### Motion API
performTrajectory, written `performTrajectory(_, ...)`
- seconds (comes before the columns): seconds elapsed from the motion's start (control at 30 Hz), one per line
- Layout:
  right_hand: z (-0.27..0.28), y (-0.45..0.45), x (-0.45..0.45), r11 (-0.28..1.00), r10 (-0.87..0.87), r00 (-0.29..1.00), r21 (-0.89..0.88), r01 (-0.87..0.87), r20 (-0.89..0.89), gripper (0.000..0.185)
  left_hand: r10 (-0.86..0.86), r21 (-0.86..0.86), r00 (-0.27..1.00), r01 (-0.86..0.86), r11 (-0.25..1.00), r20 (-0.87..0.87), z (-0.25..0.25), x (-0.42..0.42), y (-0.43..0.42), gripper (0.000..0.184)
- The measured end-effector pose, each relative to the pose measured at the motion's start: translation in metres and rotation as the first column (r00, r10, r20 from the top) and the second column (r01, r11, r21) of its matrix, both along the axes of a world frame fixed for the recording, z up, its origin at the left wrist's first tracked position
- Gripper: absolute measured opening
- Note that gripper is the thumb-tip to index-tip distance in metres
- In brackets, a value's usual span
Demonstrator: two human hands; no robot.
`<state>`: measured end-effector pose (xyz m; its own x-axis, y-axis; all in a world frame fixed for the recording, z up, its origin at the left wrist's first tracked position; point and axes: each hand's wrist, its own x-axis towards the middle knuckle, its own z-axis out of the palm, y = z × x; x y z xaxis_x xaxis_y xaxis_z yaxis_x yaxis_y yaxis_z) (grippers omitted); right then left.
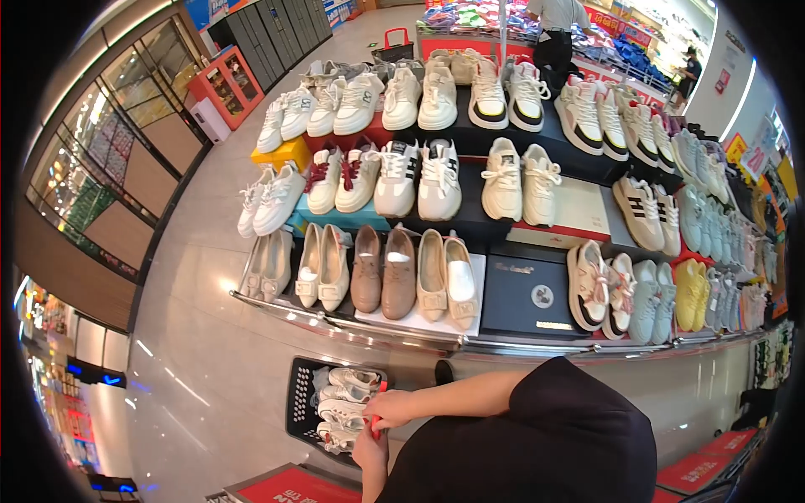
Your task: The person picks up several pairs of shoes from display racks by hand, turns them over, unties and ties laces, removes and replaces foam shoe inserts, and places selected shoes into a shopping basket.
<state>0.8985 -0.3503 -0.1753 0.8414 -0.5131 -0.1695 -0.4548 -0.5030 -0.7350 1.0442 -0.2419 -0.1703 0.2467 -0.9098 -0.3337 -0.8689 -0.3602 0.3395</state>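
A black shopping basket [299, 402] with perforated sides stands on the floor at the lower middle, holding several white sneakers [344, 409]. My right hand [387, 408] reaches across from the black sleeve, its fingers closed around a red handle [375, 422] at the basket's right side. Just below, my left hand [369, 450] is closed at the same red handle, close against the right hand. The fingers partly cover the handle and the nearest shoes.
Beyond the basket, a tiered display holds many shoes, including brown lace-up shoes [383, 272] and a dark blue shoebox [537, 293]. A metal rail [402, 337] edges it. Red signs [298, 486] stand at the bottom. A person [555, 33] is at the back.
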Motion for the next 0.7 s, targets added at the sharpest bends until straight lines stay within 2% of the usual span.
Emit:
performTrajectory(0.03,0.004,-0.016,-0.003,1.000,0.014,0.991,-0.009,-0.013,0.130,0.050,-0.006,0.016,1.000,0.006,1.000,-0.005,-0.002,0.007,-0.004,0.029)
performTrajectory(0.07,0.013,-0.035,-0.007,1.000,0.016,0.988,-0.018,-0.013,0.151,0.050,-0.005,0.008,1.000,0.005,1.000,0.017,0.003,0.013,-0.008,0.029)
performTrajectory(0.13,0.059,-0.077,-0.029,0.995,-0.105,0.967,0.028,0.101,0.232,0.046,0.014,0.008,0.998,-0.014,1.000,0.057,0.011,0.019,-0.014,0.028)
performTrajectory(0.2,0.094,-0.121,-0.062,0.960,-0.239,0.892,-0.045,0.277,0.384,0.040,-0.003,0.031,0.994,-0.001,1.000,0.109,0.019,0.028,-0.027,0.025)
performTrajectory(0.27,0.138,-0.164,-0.107,0.895,-0.342,0.850,-0.137,0.425,0.401,0.035,0.086,0.124,0.996,-0.085,0.989,-0.008,0.038,0.026,-0.039,0.020)
performTrajectory(0.33,0.166,-0.201,-0.151,0.750,-0.452,0.784,-0.294,0.592,0.425,0.032,0.110,0.147,0.994,-0.111,0.983,0.014,0.040,0.028,-0.048,0.017)
performTrajectory(0.4,0.193,-0.232,-0.196,0.609,-0.549,0.688,-0.338,0.718,0.474,0.032,0.021,0.060,0.988,-0.030,0.998,0.153,0.013,0.048,-0.048,0.017)
performTrajectory(0.47,0.197,-0.270,-0.238,0.403,-0.638,0.590,-0.439,0.803,0.495,0.034,0.038,0.063,0.991,-0.047,0.997,0.128,0.003,0.051,-0.058,0.019)
performTrajectory(0.53,0.202,-0.310,-0.271,0.133,-0.671,0.532,-0.621,0.772,0.517,0.038,0.093,-0.098,0.996,-0.093,0.991,-0.002,-0.004,0.041,-0.069,0.022)
performTrajectory(0.6,0.210,-0.334,-0.286,-0.041,-0.719,0.504,-0.753,0.656,0.478,0.045,0.136,-0.095,0.991,-0.134,0.986,0.018,-0.006,0.035,-0.077,0.026)
performTrajectory(0.67,0.219,-0.355,-0.291,0.004,-0.780,0.509,-0.811,0.585,0.364,0.060,0.214,-0.066,0.956,-0.205,0.977,0.199,-0.008,0.035,-0.085,0.028)
performTrajectory(0.7,0.221,-0.367,-0.293,0.022,-0.798,0.512,-0.835,0.550,0.317,0.064,0.205,-0.091,0.948,-0.188,0.978,0.244,-0.006,0.034,-0.086,0.029)
